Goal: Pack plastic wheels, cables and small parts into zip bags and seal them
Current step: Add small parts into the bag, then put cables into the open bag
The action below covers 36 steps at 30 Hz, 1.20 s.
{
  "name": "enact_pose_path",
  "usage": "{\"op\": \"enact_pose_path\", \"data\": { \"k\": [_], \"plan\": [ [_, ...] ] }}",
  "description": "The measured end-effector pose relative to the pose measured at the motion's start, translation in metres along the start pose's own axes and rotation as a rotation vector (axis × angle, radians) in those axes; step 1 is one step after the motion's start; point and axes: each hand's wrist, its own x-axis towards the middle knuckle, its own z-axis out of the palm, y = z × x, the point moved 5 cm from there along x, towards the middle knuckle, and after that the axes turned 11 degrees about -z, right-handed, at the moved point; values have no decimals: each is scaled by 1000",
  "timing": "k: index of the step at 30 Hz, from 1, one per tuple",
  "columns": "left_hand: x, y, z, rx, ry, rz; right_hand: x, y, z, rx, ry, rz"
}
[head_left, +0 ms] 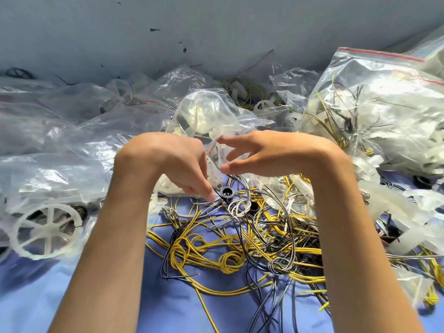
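A clear zip bag [206,111] with white plastic parts inside stands puffed up just beyond my hands. My left hand [177,162] reaches down, its fingertips pinching thin grey wires beside a small dark ring part [227,192]. My right hand [259,152] hovers beside the bag with fingers spread and straight, holding nothing. Below both hands lies a tangle of yellow, black and grey cables [240,243] on the blue cloth [120,296]. A white spoked plastic wheel [46,230] lies inside a bag at the left.
A large filled zip bag with a red seal strip [374,104] stands at the right. More clear bags [60,131] pile up at the left and back. Loose white plastic parts [396,212] lie at the right. A grey wall [192,32] rises behind.
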Motion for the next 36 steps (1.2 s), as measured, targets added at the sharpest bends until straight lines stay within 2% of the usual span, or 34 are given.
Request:
{"op": "enact_pose_path", "data": {
  "k": [5, 12, 28, 36],
  "plan": [
    [39, -2, 38, -81, -201, -78, 1, 0, 1, -33, 4, 1],
    [55, -7, 48, -112, -246, -112, -1, 1, -1, -40, 10, 9],
    [51, 3, 44, 194, -48, -88, -1, 1, -2, -52, 2, 5],
    [27, 12, 24, 185, 18, 13, -4, -3, -3, -33, 12, -4]
  ]
}}
